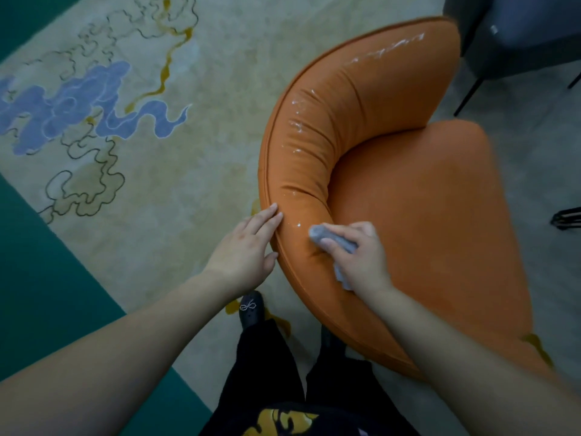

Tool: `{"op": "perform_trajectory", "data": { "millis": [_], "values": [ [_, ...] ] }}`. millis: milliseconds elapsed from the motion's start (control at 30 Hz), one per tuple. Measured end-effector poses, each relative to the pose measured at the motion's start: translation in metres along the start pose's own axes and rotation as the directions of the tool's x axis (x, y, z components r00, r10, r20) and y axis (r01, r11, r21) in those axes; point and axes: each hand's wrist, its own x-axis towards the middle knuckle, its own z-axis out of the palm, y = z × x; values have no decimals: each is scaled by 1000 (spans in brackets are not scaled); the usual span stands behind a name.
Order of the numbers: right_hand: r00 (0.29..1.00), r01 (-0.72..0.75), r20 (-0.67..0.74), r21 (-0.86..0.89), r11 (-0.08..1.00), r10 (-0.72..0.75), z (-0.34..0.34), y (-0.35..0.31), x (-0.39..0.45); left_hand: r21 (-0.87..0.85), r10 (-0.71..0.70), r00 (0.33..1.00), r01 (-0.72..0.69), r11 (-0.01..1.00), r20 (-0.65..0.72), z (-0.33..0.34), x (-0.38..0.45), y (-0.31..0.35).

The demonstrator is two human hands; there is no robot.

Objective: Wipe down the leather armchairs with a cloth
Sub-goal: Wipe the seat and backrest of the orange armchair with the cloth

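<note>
1. The orange armchair [408, 190] sits right in front of the person, filling the right half of the view. Its curved padded backrest has wet, shiny streaks along the top.
2. A small grey cloth [327, 236] is pressed onto the near end of that backrest, bunched up, with a bit sticking out ahead of the fingers and another bit trailing below the palm.
3. The right hand [358, 253] has its fingers curled over the cloth, gripping it against the leather.
4. The left hand [248, 247] lies flat on the chair's outer edge just beside it, fingers straight and relaxed, holding nothing.
5. Below are black trousers and a black shoe [251, 309] with a sparkly bow.
6. It all stands on a beige rug [157, 171] with blue cloud shapes and a green border. A dark grey chair [515, 36] is at top right.
</note>
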Motion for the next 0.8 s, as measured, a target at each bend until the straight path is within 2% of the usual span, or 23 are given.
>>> {"op": "perform_trajectory", "data": {
  "millis": [67,100,200,233,300,367,400,433,500,533,567,600,667,700,733,800],
  "values": [
    [989,120,96,-67,991,-113,19,-11,-4,1,31,999,-31,1000,13,-6,9,-7],
    [992,104,75,-84,991,-98,24,-12,0,9,54,998,-54,999,20,-10,14,-11],
    [981,-141,-138,-26,990,136,24,-10,16,50,125,992,-126,991,28,-18,23,-25],
    [968,-163,-192,10,987,162,27,-12,19,70,154,987,-156,985,37,-21,26,-32],
    [984,-46,-174,1,999,45,40,-23,20,100,216,975,-220,970,50,-27,33,-45],
    [991,94,-79,-115,989,-104,59,-30,17,118,272,960,-278,953,65,-33,39,-54],
    [992,70,-97,-135,988,-84,62,-32,18,118,288,955,-295,948,78,-36,42,-58],
    [985,-21,-170,-121,992,0,63,-33,23,108,291,953,-298,948,82,-37,45,-61],
    [915,-194,-357,22,981,189,59,-33,34,69,269,960,-274,959,70,-41,53,-66],
    [874,-220,-428,69,973,228,58,-31,35,45,255,965,-258,965,64,-43,58,-67],
    [865,-208,-456,58,976,211,59,-32,33,24,240,969,-242,970,64,-44,64,-68],
    [885,-163,-438,23,986,157,63,-34,29,8,227,972,-228,974,65,-43,69,-68],
    [937,-74,-348,-112,991,31,73,-35,22,7,219,974,-220,976,62,-41,75,-67],
    [935,-103,-351,-126,987,52,73,-34,21,12,217,974,-218,976,57,-38,76,-66],
    [909,-185,-395,-94,978,134,68,-32,26,14,214,976,-215,977,48,-35,77,-67],
    [816,-332,-492,32,943,304,56,-29,37,-5,208,978,-208,978,29,-32,77,-68]
  ]
}}
